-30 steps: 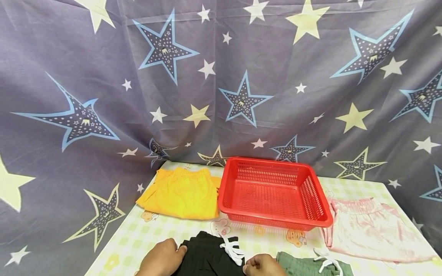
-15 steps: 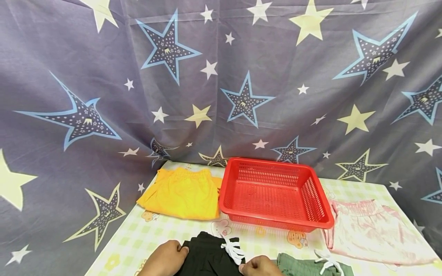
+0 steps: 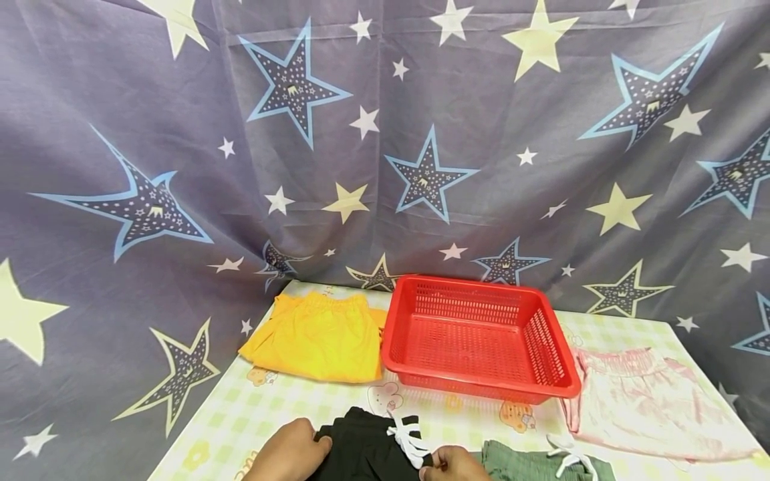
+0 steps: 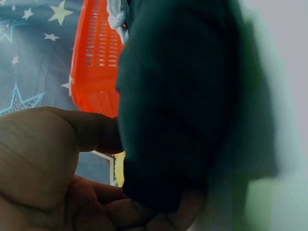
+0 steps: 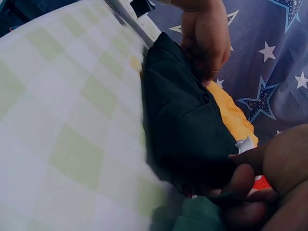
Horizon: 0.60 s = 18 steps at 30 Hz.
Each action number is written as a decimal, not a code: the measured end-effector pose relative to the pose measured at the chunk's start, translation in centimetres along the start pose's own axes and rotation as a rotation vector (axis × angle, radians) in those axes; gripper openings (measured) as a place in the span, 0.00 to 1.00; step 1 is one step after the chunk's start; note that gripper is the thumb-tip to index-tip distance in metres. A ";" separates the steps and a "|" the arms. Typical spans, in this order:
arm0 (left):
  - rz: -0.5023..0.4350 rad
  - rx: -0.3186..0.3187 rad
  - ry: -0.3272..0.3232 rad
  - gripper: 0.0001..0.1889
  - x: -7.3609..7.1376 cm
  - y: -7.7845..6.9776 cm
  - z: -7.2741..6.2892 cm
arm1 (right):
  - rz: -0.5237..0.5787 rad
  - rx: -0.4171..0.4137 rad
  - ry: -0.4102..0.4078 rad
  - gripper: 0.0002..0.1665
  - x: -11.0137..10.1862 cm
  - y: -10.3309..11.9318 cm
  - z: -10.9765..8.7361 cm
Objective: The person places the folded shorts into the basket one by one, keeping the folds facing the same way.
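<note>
Black shorts (image 3: 363,446) with a white drawstring (image 3: 409,442) lie at the front of the table, partly cut off by the lower edge of the head view. My left hand (image 3: 290,451) grips their left side; in the left wrist view the thumb and fingers pinch the dark cloth (image 4: 175,96) from both faces. At the other side my right hand (image 3: 455,462) pinches the right edge beside the drawstring. The right wrist view shows the shorts (image 5: 180,120) stretched between both hands. Green shorts (image 3: 523,461) with a white drawstring lie just right of my right hand.
Behind the black shorts stands a red perforated basket (image 3: 481,391). Folded yellow clothing (image 3: 327,341) lies left of it, a pink garment (image 3: 656,407) right of it. The checked tablecloth (image 3: 228,414) covers the table. A grey star-patterned curtain (image 3: 337,254) hangs along the back.
Both hands keep hold of the black shorts. The left hand and the shorts' right edge have shifted slightly right; the basket and other clothes stay put.
</note>
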<state>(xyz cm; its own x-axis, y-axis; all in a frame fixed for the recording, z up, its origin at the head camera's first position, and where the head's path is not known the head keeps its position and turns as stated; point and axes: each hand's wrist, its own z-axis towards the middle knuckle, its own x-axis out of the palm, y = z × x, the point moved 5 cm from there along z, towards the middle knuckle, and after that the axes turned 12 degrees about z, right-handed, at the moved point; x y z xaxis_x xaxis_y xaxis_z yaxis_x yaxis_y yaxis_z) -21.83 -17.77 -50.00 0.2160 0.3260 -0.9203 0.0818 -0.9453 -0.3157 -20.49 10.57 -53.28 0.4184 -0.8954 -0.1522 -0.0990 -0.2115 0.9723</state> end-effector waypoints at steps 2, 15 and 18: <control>0.024 -0.016 0.021 0.16 0.0 0.2 -0.2 | -0.001 -0.004 0.002 0.20 0.0 -0.1 0.0; 0.033 0.003 0.087 0.09 0.8 0.3 0.3 | -0.045 -0.004 -0.026 0.22 0.0 -0.4 0.2; 0.026 0.009 0.053 0.07 0.6 0.0 0.3 | -0.052 -0.013 -0.035 0.20 0.0 -0.4 0.2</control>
<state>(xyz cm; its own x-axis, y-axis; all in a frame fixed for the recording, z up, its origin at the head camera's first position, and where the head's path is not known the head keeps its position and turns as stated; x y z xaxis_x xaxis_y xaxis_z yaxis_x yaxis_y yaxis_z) -21.96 -17.55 -50.61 0.2690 0.3007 -0.9150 0.0668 -0.9536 -0.2937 -20.58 10.57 -53.75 0.3906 -0.8967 -0.2081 -0.0664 -0.2529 0.9652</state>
